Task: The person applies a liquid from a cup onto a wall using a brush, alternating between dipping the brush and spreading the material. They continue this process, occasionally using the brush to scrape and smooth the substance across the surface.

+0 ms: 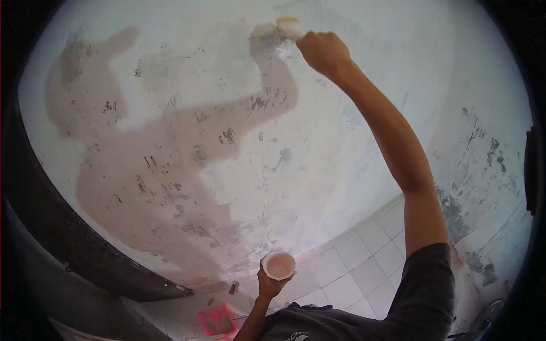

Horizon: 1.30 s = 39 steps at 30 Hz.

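Observation:
High on the wall [318,136], my right hand [325,54] is closed around a paintbrush [289,27]. Its wide head, pale yellow and whitish, points left and lies against the wall surface. The arm is stretched far up and out. Low in the view, my left hand [269,286] grips a white cup [278,253] from beneath and the side. Pinkish-looking liquid [280,266] shows inside the cup, which is held upright in front of my body. Grey worn patches and dark chips mark the whitish wall around the brush.
A pink plastic basket [218,320] stands on the white tiled floor [341,267] at the lower left. A dark frame or ledge [85,244] runs along the left. Another chipped wall [483,165] meets this one at the right. My shadow falls over the wall.

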### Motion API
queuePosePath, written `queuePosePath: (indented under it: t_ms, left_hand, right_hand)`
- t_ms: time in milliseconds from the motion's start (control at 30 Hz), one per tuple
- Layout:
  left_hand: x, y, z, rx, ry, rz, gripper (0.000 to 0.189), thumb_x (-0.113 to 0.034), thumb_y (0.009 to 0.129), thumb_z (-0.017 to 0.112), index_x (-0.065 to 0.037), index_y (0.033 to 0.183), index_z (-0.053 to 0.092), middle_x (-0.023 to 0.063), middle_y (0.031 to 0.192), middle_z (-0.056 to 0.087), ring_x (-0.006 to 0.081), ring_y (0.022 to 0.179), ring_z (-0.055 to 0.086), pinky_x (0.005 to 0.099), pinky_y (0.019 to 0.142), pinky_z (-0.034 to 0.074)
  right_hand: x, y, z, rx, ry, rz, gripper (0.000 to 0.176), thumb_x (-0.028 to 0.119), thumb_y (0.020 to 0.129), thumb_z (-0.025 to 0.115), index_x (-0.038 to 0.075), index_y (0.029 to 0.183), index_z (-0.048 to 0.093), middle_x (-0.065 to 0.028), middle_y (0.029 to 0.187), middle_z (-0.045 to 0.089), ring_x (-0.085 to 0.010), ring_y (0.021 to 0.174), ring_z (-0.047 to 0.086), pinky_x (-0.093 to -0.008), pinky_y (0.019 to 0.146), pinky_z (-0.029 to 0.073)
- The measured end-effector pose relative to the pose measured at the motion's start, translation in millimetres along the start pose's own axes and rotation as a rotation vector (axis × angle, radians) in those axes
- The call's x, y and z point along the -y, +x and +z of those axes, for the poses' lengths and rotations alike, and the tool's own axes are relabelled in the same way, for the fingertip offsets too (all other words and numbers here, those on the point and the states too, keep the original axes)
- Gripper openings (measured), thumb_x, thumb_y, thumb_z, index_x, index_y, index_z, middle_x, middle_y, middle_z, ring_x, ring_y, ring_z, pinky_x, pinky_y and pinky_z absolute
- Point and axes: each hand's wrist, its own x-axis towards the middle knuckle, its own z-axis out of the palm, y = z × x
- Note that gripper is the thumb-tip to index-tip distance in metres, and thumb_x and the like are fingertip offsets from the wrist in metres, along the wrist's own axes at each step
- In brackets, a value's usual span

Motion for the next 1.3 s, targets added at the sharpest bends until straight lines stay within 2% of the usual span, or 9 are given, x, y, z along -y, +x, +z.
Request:
queuePosePath:
  t_ms: [233,300,433,633,733,933,1033,1133,1300]
  left_hand:
    - [-3.9,-3.0,3.2,0.030,0.029,0.003,0.073,-0.018,0.062,0.095,-0.002,0.119,0.053,0.0134,0.109,0.066,0.0259,0.100,0.065,0.0390,0.088,0.053]
    - [-6.8,-2.8,4.5,0.035,0.018,0.024,0.073,-0.018,0.062,0.095,-0.002,0.119,0.052,0.0134,0.108,0.066,0.0258,0.100,0.065,0.0390,0.088,0.053]
    - [-0.6,-1.9,7.4,0.017,-0.009,0.034,0.077,-0.025,0.060,0.096,-0.001,0.119,0.053,0.0165,0.109,0.067,0.0309,0.099,0.067,0.0403,0.086,0.054]
    - [-2.2,2.7,8.7,0.018,0.018,0.052,0.077,-0.026,0.060,0.096,-0.001,0.119,0.053,0.0164,0.109,0.067,0.0319,0.099,0.067,0.0407,0.085,0.054]
    - [-1.2,3.5,8.2,0.020,0.021,0.033,0.073,-0.019,0.062,0.095,-0.002,0.119,0.052,0.0132,0.108,0.067,0.0259,0.099,0.066,0.0390,0.087,0.053]
    - [0.9,6.2,11.2,-0.003,-0.030,0.034,0.078,-0.025,0.061,0.096,-0.001,0.121,0.053,0.0166,0.109,0.067,0.0315,0.099,0.067,0.0404,0.086,0.055]
    - [-4.8,7.0,13.2,0.020,0.012,0.051,0.078,-0.024,0.060,0.096,-0.001,0.121,0.052,0.0167,0.109,0.067,0.0317,0.100,0.067,0.0408,0.086,0.054]
    - [-5.2,6.2,14.4,0.037,-0.017,0.047,0.078,-0.024,0.060,0.096,-0.001,0.121,0.052,0.0169,0.109,0.067,0.0320,0.100,0.067,0.0406,0.086,0.055]
    - [-6.3,5.5,17.7,0.051,-0.011,0.039,0.079,-0.024,0.060,0.096,-0.001,0.121,0.052,0.0167,0.109,0.067,0.0320,0.099,0.067,0.0406,0.085,0.055]
  right_hand:
    - [13.6,-53.8,2.6,0.233,0.064,-0.143,0.010,-0.002,0.078,0.059,0.002,0.078,0.068,-0.0166,0.084,0.069,-0.0324,0.076,0.070,-0.0417,0.064,0.056]
    - [10.8,-60.7,-4.2,0.428,0.009,-0.236,0.008,-0.002,0.078,0.058,0.000,0.077,0.066,-0.0183,0.085,0.069,-0.0331,0.077,0.070,-0.0418,0.064,0.055]
    - [-4.1,-60.0,0.5,0.461,0.035,-0.220,0.009,0.002,0.079,0.058,0.000,0.081,0.067,-0.0181,0.084,0.069,-0.0337,0.075,0.069,-0.0441,0.064,0.054]
    - [-13.0,-30.7,-7.7,0.154,-0.001,-0.075,0.011,0.006,0.082,0.058,0.003,0.085,0.068,-0.0159,0.083,0.069,-0.0335,0.076,0.069,-0.0431,0.065,0.054]
    - [-9.9,-9.1,-8.8,0.133,-0.028,0.068,0.016,0.003,0.082,0.059,0.009,0.091,0.071,-0.0121,0.089,0.071,-0.0297,0.084,0.071,-0.0426,0.071,0.055]
    - [-19.6,24.8,-7.2,-0.080,-0.037,0.155,0.020,0.008,0.088,0.053,0.009,0.095,0.071,-0.0120,0.089,0.071,-0.0293,0.085,0.072,-0.0431,0.071,0.056]
    - [-30.2,44.0,-10.2,-0.121,-0.022,0.162,0.016,0.006,0.086,0.054,0.003,0.092,0.068,-0.0168,0.089,0.070,-0.0352,0.081,0.071,-0.0460,0.069,0.056]
    - [-40.9,57.9,-19.1,-0.074,-0.058,0.214,0.020,0.012,0.091,0.054,0.007,0.088,0.073,-0.0144,0.089,0.073,-0.0289,0.081,0.072,-0.0423,0.070,0.056]
    - [-49.5,58.6,-39.3,-0.139,-0.066,0.245,0.020,0.011,0.091,0.054,0.004,0.089,0.072,-0.0152,0.091,0.073,-0.0297,0.082,0.072,-0.0429,0.071,0.056]
